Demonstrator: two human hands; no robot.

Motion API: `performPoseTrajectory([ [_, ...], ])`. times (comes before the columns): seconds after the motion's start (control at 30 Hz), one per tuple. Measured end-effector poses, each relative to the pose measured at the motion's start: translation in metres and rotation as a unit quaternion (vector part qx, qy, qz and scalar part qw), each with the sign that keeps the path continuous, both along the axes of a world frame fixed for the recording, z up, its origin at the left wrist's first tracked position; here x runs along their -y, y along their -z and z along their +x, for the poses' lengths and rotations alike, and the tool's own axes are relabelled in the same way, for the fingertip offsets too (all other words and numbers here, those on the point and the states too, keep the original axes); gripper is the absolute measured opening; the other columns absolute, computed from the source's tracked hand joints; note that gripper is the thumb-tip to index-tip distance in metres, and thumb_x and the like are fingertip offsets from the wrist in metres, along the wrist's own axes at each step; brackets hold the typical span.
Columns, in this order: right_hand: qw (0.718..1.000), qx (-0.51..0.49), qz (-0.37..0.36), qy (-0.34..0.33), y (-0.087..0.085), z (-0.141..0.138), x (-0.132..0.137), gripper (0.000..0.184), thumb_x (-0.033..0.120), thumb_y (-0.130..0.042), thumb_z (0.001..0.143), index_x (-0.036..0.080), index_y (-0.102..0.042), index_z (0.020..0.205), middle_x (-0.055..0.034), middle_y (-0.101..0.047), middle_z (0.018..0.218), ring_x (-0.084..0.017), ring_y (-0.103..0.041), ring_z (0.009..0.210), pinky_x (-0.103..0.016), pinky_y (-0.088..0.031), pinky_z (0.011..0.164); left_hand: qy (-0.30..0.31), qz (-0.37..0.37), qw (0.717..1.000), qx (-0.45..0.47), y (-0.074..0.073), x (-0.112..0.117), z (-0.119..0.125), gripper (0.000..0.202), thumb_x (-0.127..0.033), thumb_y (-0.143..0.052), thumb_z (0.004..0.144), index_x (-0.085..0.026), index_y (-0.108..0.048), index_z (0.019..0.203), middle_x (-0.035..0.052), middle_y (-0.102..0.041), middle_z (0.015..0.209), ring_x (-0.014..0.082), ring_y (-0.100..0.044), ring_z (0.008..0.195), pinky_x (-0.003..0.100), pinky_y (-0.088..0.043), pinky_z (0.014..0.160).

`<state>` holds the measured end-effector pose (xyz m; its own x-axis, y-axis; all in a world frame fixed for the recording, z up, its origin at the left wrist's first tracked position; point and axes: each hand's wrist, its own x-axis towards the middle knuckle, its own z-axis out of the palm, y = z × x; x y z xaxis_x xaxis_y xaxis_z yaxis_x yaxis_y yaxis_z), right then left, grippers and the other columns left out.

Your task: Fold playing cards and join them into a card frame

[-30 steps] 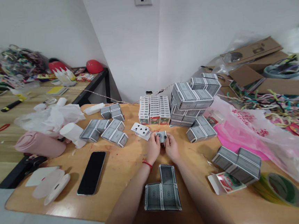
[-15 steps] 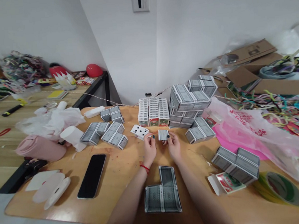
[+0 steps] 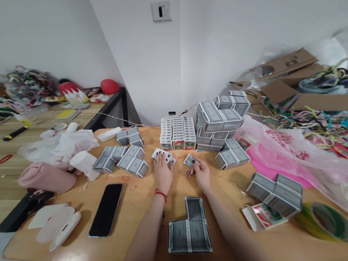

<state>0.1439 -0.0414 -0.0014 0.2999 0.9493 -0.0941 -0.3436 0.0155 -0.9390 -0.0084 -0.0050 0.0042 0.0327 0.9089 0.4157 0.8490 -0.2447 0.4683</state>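
My right hand (image 3: 200, 172) pinches a small folded grey-backed card piece (image 3: 189, 160) just above the wooden table (image 3: 138, 206). My left hand (image 3: 163, 171) lies with its fingers spread on a small pile of face-up playing cards (image 3: 164, 155); the top one shows black spades. A flat L-shaped block of folded grey cards (image 3: 189, 226) lies between my forearms near the front edge. Behind my hands stands a row of boxed card decks (image 3: 178, 132).
Grey card blocks sit at left (image 3: 120, 159), stacked high at back right (image 3: 220, 120), and at right (image 3: 277, 192). A black phone (image 3: 105, 209), white lids, a pink plastic bag (image 3: 288, 149), an opened card box (image 3: 262, 216) and a green tape roll (image 3: 328, 220) lie around.
My left hand has let go of the folded card piece and moved left onto the face-up cards. My right hand keeps the piece, now tilted.
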Motion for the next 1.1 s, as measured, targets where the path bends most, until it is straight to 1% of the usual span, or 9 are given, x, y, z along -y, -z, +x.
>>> performPoseTrajectory([
  [0.17, 1.0, 0.008, 0.022, -0.016, 0.001, 0.002, 0.002, 0.03, 0.041, -0.055, 0.072, 0.016, -0.053, 0.087, 0.0081, -0.048, 0.04, -0.012, -0.052, 0.037, -0.026, -0.046, 0.048, -0.007, -0.007, 1.0, 0.002, 0.006, -0.002, -0.002, 0.04, -0.024, -0.044, 0.08, -0.011, -0.044, 0.118, 0.0142, -0.047, 0.125, 0.024, -0.039, 0.12, 0.041, -0.031, 0.101],
  [0.4, 0.999, 0.017, 0.026, -0.033, 0.004, 0.001, 0.001, 0.029, 0.041, -0.055, 0.071, 0.017, -0.053, 0.087, 0.0083, -0.049, 0.04, -0.012, -0.053, 0.039, -0.026, -0.045, 0.048, -0.005, 0.005, 0.997, 0.077, 0.007, 0.001, -0.003, 0.03, -0.018, -0.036, 0.083, -0.016, -0.055, 0.107, 0.01, -0.056, 0.116, 0.0212, -0.048, 0.112, 0.039, -0.039, 0.094],
  [0.53, 0.998, 0.033, 0.02, -0.039, 0.003, 0.0, 0.001, 0.032, 0.044, -0.055, 0.071, 0.017, -0.052, 0.087, 0.008, -0.048, 0.041, -0.012, -0.052, 0.038, -0.027, -0.046, 0.048, -0.053, 0.025, 0.986, 0.154, 0.008, 0.007, -0.006, 0.032, -0.015, -0.035, 0.083, -0.016, -0.052, 0.111, 0.0106, -0.061, 0.108, 0.0206, -0.057, 0.099, 0.035, -0.047, 0.083],
  [0.63, 0.998, 0.049, 0.012, -0.039, 0.001, 0.0, 0.001, 0.034, 0.046, -0.055, 0.07, 0.017, -0.053, 0.086, 0.0071, -0.049, 0.041, -0.012, -0.052, 0.039, -0.026, -0.045, 0.046, -0.074, 0.063, 0.98, 0.173, 0.007, 0.013, -0.009, 0.036, -0.012, -0.033, 0.083, -0.015, -0.048, 0.116, 0.0115, -0.061, 0.107, 0.0194, -0.059, 0.095, 0.032, -0.048, 0.078],
  [0.73, 0.997, 0.058, 0.01, -0.043, 0.0, 0.0, 0.002, 0.033, 0.047, -0.055, 0.07, 0.017, -0.055, 0.084, 0.0058, -0.051, 0.042, -0.012, -0.053, 0.041, -0.025, -0.045, 0.047, 0.001, 0.106, 0.984, 0.143, 0.004, 0.018, -0.008, 0.036, -0.01, -0.032, 0.082, -0.014, -0.047, 0.115, 0.0115, -0.059, 0.11, 0.0176, -0.056, 0.101, 0.033, -0.047, 0.083],
  [0.8, 0.998, 0.045, 0.003, -0.053, 0.0, 0.002, 0.003, 0.035, 0.049, -0.052, 0.072, 0.016, -0.056, 0.083, 0.0031, -0.055, 0.045, -0.013, -0.055, 0.043, -0.026, -0.046, 0.048, 0.098, 0.124, 0.983, 0.097, 0.0, 0.02, -0.005, 0.033, -0.009, -0.032, 0.082, -0.015, -0.051, 0.109, 0.0098, -0.058, 0.112, 0.016, -0.052, 0.108, 0.035, -0.043, 0.092],
  [0.9, 0.997, 0.009, -0.013, -0.069, 0.004, 0.004, 0.002, 0.04, 0.053, -0.05, 0.072, 0.015, -0.058, 0.081, -0.0024, -0.062, 0.056, -0.016, -0.058, 0.048, -0.029, -0.048, 0.05, 0.234, 0.119, 0.965, 0.011, -0.005, 0.023, -0.001, 0.03, -0.007, -0.033, 0.081, -0.018, -0.056, 0.098, 0.0051, -0.06, 0.11, 0.0139, -0.049, 0.112, 0.04, -0.033, 0.101],
  [0.97, 0.997, 0.008, -0.025, -0.079, 0.007, 0.006, 0.001, 0.038, 0.051, -0.055, 0.068, 0.015, -0.059, 0.08, -0.0041, -0.064, 0.062, -0.017, -0.06, 0.051, -0.031, -0.049, 0.051, 0.27, 0.123, 0.955, -0.022, -0.006, 0.024, 0.001, 0.029, -0.007, -0.035, 0.081, -0.02, -0.059, 0.091, 0.0028, -0.062, 0.107, 0.0136, -0.049, 0.112, 0.043, -0.03, 0.103],
  [1.1, 0.992, 0.051, -0.035, -0.112, 0.011, 0.008, -0.002, 0.035, 0.044, -0.063, 0.062, 0.017, -0.06, 0.084, -0.0035, -0.066, 0.071, -0.018, -0.061, 0.056, -0.031, -0.05, 0.055, 0.282, 0.13, 0.949, -0.049, -0.007, 0.024, 0.001, 0.026, -0.009, -0.039, 0.08, -0.022, -0.06, 0.085, -0.0005, -0.063, 0.106, 0.0132, -0.046, 0.115, 0.043, -0.026, 0.105],
])
